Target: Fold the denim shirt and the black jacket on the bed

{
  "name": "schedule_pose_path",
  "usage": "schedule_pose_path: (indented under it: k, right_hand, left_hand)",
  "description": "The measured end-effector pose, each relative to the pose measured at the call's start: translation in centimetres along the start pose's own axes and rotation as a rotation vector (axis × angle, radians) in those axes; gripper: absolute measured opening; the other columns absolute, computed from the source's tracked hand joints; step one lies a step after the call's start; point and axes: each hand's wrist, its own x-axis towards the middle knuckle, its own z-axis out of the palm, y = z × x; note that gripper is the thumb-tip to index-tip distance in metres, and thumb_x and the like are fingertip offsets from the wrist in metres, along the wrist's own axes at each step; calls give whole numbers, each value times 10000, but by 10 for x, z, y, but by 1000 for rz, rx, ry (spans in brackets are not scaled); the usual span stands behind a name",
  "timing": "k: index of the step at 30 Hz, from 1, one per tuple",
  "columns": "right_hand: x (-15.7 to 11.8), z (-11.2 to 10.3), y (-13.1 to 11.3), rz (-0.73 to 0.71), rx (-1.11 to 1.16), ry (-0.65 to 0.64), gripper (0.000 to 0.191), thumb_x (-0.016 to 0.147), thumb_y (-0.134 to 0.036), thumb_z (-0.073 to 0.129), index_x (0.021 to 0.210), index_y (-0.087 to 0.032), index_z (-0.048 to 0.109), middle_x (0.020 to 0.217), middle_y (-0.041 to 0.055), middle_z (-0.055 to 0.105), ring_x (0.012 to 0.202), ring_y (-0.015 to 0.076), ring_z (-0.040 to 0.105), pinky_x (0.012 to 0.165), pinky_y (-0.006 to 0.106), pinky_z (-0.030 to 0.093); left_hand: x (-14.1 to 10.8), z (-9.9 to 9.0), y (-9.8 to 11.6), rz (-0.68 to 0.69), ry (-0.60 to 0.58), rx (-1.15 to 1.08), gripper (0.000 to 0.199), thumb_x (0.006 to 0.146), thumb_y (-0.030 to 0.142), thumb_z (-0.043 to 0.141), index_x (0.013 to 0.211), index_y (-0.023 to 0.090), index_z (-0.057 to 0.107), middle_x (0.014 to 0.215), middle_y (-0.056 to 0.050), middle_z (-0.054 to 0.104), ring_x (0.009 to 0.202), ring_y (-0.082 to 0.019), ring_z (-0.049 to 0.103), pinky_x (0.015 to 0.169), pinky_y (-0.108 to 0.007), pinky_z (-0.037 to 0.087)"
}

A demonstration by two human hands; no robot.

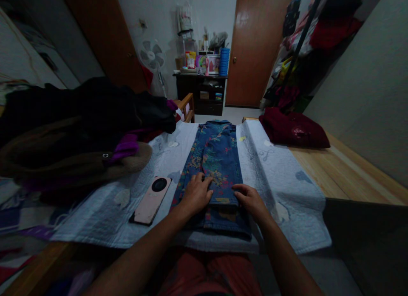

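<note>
A dark blue denim jacket [219, 160] with a floral print lies folded lengthwise in front of me, its collar at the far end. My left hand [198, 193] rests on the folded layer with the fingers spread and the palm down. At the garment's right edge is my right hand [250, 198], its thumb and forefinger slightly apart and their tips touching the cloth near a cuff-like end. Its other fingers are partly hidden. A pink phone [153, 200] with a round black camera ring lies face down to the left of the jacket.
A pale blue quilted cover [280, 173] lies beneath the jacket. Dark clothes [79, 113] are heaped at the left. A maroon garment [295, 128] sits on the wooden ledge [331, 168] at the right. Farther back stand a fan [152, 54] and a black cabinet [183, 90].
</note>
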Motion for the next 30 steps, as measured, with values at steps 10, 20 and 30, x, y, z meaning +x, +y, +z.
schedule_pose_path:
  k: [10,20,30]
  right_hand:
    - [-2,-5,0,-108,-7,123,238,706,-322,648,917,-232,712,939,33,725,902,229,648,848,370,497]
    - [-1,-13,6,-120,-374,-47,259,708,-215,567,935,-217,692,708,-14,616,660,160,547,635,269,421]
    - [-2,-22,4,-107,-407,-136,298,696,-184,572,969,-226,683,661,-20,594,600,147,515,564,246,355]
  left_hand:
    - [5,14,12,342,-89,-63,357,911,355,494,1242,241,568,1420,-79,485,1394,-237,301,1153,-478,195]
    - [11,9,15,306,-315,54,392,797,372,613,1165,235,610,1323,-106,548,1298,-294,420,1070,-458,323]
    - [35,21,19,295,-187,89,511,807,339,602,1293,201,523,1441,-134,441,1362,-316,337,1118,-502,246]
